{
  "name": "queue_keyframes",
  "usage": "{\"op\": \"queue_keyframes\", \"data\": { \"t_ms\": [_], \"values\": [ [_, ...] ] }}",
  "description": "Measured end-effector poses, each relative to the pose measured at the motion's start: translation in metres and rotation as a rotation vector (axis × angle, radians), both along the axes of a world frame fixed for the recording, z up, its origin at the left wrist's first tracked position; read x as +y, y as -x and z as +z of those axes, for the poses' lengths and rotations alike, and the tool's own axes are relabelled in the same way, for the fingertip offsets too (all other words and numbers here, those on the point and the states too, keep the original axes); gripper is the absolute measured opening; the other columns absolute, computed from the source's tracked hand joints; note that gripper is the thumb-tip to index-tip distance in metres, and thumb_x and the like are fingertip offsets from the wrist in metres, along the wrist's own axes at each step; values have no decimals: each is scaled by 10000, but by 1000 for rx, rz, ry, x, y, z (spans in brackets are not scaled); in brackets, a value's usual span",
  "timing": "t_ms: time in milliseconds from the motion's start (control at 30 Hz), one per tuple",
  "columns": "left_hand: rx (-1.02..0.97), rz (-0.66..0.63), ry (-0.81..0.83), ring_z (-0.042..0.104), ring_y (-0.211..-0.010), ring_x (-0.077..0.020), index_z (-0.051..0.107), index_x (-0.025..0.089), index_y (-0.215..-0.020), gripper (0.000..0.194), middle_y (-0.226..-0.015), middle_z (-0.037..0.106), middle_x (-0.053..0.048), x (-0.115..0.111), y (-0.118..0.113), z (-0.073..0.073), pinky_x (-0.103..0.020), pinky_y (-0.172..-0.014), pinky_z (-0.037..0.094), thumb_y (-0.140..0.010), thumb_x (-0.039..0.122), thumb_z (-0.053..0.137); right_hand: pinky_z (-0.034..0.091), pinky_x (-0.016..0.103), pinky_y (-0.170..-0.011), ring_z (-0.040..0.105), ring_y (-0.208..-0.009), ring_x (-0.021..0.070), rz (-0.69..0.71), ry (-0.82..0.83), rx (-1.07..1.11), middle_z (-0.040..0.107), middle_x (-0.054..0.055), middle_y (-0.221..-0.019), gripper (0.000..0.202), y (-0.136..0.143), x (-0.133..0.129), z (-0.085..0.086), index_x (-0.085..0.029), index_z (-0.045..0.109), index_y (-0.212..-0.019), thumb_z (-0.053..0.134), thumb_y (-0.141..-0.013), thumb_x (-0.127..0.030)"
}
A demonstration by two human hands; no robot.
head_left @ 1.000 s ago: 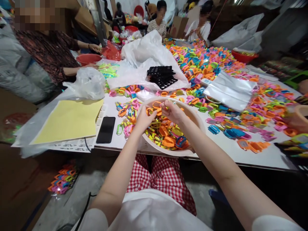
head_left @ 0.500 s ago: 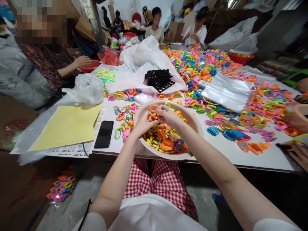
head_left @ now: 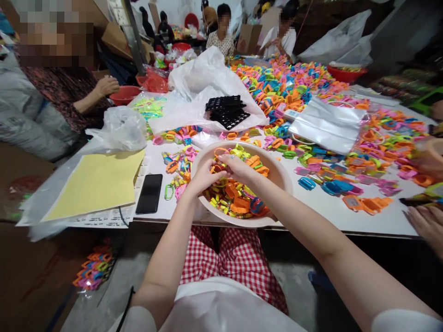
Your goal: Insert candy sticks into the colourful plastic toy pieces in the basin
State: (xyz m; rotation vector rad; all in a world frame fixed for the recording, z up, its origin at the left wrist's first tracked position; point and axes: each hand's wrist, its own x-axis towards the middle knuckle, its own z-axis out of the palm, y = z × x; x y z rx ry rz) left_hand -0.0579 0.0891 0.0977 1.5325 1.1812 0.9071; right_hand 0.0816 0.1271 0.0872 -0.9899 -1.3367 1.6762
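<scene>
Over the last second the right hand (head_left: 238,168) has edged closer to the left hand (head_left: 204,179); both are curled, around what I cannot tell. Below, orange and yellow plastic pieces (head_left: 238,205) lie in the bowl (head_left: 281,184), centre frame, with a phone (head_left: 149,193) left of it and black trays (head_left: 227,112) above.
</scene>
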Motion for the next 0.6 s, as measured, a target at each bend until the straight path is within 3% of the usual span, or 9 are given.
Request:
{"op": "queue_keyframes", "data": {
  "t_ms": [133,300,433,600],
  "values": [
    [33,-3,-52,578,-753,-153,535,171,-883,238,-857,591,-25,2,2,-3,-282,-675,470,-749,316,670,200,206,-398,296,-442,58,-28,30,65,357,-71,-569,421,2,-1,0,-216,404,-722,713,-650,-494],
    [23,62,-131,553,-762,-145,495,174,-793,165,-776,556,-6,4,0,-9,-282,-702,458,-803,315,579,162,214,-392,244,-399,56,-102,-48,42,291,-87,-485,438,8,-10,4,-222,347,-670,705,-668,-475],
    [28,89,-272,529,-738,-131,467,187,-779,107,-768,540,4,1,-3,-10,-271,-693,433,-771,234,562,209,226,-409,259,-430,70,-187,-177,-38,275,-70,-505,446,12,-17,5,-222,344,-639,655,-682,-539],
    [147,120,-392,489,-671,-141,447,205,-759,150,-698,500,11,-7,-3,-4,-286,-647,406,-729,245,588,268,260,-468,274,-510,103,-363,-435,-254,278,-30,-520,477,7,-25,8,-213,308,-541,556,-736,-571]
  ]
}}
